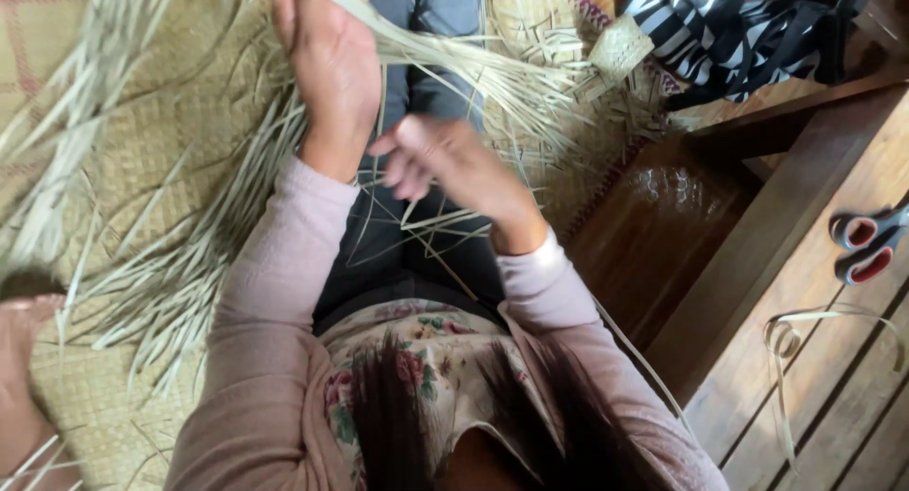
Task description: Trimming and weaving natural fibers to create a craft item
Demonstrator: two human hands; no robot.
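My left hand (pixel 327 60) is raised over my lap, closed on a bundle of pale dried leaf strips (pixel 454 60) that fan out to the right. My right hand (pixel 440 160) sits lower and nearer my body. It is blurred, with fingers curled among thin strips (pixel 431 228) crossing over my dark trousers. Whether it grips one I cannot tell. Both arms wear pink sleeves.
A woven straw mat (pixel 161 131) covers the floor, with many loose strips (pixel 170 283) piled at left. A small woven piece (pixel 620 46) and striped black-and-white cloth (pixel 720 27) lie at upper right. Red-handled scissors (pixel 866 245) and a curled strip (pixel 786 338) rest on the wooden bench at right.
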